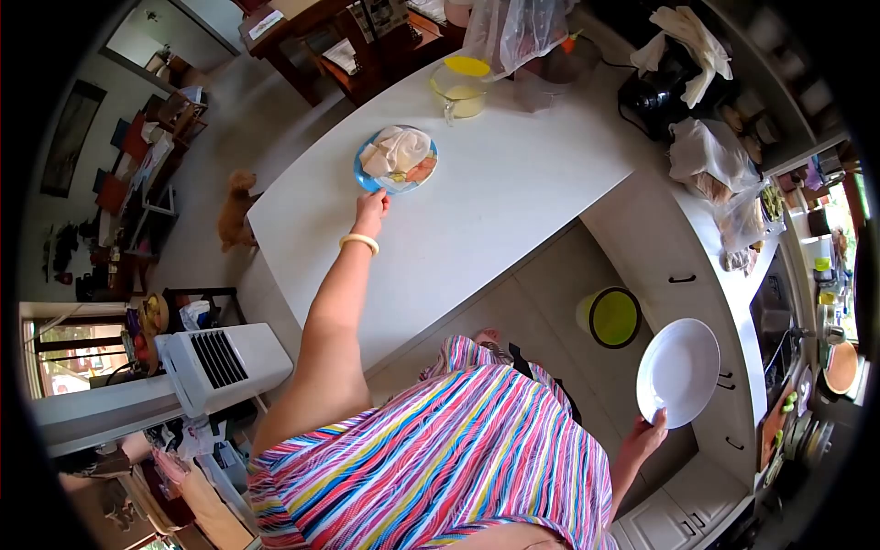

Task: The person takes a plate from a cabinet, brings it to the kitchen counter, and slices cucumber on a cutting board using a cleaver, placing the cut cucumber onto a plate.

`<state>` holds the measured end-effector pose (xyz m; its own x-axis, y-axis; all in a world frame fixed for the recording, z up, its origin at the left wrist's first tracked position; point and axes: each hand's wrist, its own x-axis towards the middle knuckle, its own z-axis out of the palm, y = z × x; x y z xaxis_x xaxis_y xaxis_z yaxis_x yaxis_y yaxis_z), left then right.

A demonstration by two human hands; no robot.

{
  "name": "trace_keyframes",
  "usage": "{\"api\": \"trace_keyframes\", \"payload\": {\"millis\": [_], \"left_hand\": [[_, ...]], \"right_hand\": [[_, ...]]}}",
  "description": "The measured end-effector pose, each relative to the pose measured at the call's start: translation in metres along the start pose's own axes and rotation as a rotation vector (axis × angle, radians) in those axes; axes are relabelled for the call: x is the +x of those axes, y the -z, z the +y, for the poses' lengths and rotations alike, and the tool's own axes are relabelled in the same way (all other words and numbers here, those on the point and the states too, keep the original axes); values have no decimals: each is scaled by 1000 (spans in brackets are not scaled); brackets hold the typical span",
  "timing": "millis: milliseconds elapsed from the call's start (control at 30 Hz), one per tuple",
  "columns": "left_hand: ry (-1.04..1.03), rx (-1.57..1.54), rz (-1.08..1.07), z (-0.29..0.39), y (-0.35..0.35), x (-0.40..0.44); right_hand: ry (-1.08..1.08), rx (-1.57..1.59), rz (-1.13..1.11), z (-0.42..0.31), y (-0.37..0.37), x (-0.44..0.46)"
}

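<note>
Where the white table (513,174) spreads out, its far edge curves left to an end corner; brown dog (236,213) on the floor (197,156) just past that corner. Clear plastic bag (518,32) by the far edge, right part of the table. Lime-green bin (615,317) stands on the floor off the table's near edge.

White dish (683,371) is held up in the air, off the table, right of the bin, tilted so its inside faces up toward the head. Blue plate (364,177) rests flat on the table, near the curved far edge, toward the left end; printed pattern shows on its right side. Clear jug (458,96) with a yellow top stands farther along the same edge, between plate and bag, apart from the plate. Pale folded sheets (396,148) are heaped on the plate, covering most of it.

Right hand (647,435): pinching the white dish at its lower rim, thumb on the inside, other fingers mostly hidden behind. Left hand (371,211): arm stretched over the table, fingers curled in, closed on the blue plate's near rim; exact thumb placement can't tell. Pale-yellow bangle (359,242) around the left wrist.
</note>
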<state>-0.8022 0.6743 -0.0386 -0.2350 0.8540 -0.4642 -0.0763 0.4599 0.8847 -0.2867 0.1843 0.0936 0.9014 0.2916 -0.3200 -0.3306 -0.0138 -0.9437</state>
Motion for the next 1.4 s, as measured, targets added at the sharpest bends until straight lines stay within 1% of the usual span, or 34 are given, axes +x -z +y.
{"api": "trace_keyframes", "payload": {"millis": [67,100,133,167,200,267,367,400,500,567,600,633,700,800,900,933,1033,1133,1200,1233,1267,1300,1333,1367,1400], "left_hand": [[-105,681,117,1,23,25],[-158,1021,172,19,20,10],[-218,1112,385,34,11,-10],[-375,1116,398,53,4,-18],[-531,1116,410,65,0,-23],[-837,1102,284,82,-34,-29],[-755,1326,209,89,-69,-24],[-766,1300,233,83,-73,-4],[-634,1057,115,83,-55,62],[-523,686,-5,76,-25,108],[-281,223,-181,94,-24,73],[-213,153,-251,98,-15,68],[-130,81,-281,110,-9,47],[-81,18,-265,111,-6,29],[53,-129,-392,107,1,33],[43,-132,-324,109,-1,25],[61,-158,-356,99,4,40],[39,-235,-299,110,-6,22],[45,-117,-377,88,15,59],[50,-54,-434,80,5,75],[-91,223,-281,104,-14,8],[-321,798,-87,54,17,118],[-457,717,41,39,22,129],[-558,812,-116,35,29,163],[-537,629,-201,44,15,145]], "right_hand": [[-8,-23,-25,-5,-8,-2],[2,-21,-14,-9,-15,-7],[14,-17,-1,-13,-22,-12],[24,-13,14,-14,-26,-15],[23,-9,-19,-11,-23,-14],[19,-8,-89,-4,-13,-10],[7,-31,-51,-5,-19,-11],[14,-35,-27,-4,-18,-11],[29,-46,56,-4,-9,-16],[37,-25,116,-7,-12,-24],[35,-28,70,-7,-7,-24],[27,-42,74,-6,-4,-25],[11,-69,80,-5,-2,-25],[11,6,80,-3,-4,-20],[2,-12,31,6,16,-1],[4,-11,22,7,19,4],[9,-9,-1,1,16,7],[16,-10,-6,-6,10,5],[19,-12,6,-7,12,6],[12,-6,-11,-7,12,6],[15,4,-11,-5,11,7],[33,23,11,-4,13,10],[31,9,32,0,16,12],[32,-4,70,-1,15,10],[62,57,118,-12,-1,2]]}}
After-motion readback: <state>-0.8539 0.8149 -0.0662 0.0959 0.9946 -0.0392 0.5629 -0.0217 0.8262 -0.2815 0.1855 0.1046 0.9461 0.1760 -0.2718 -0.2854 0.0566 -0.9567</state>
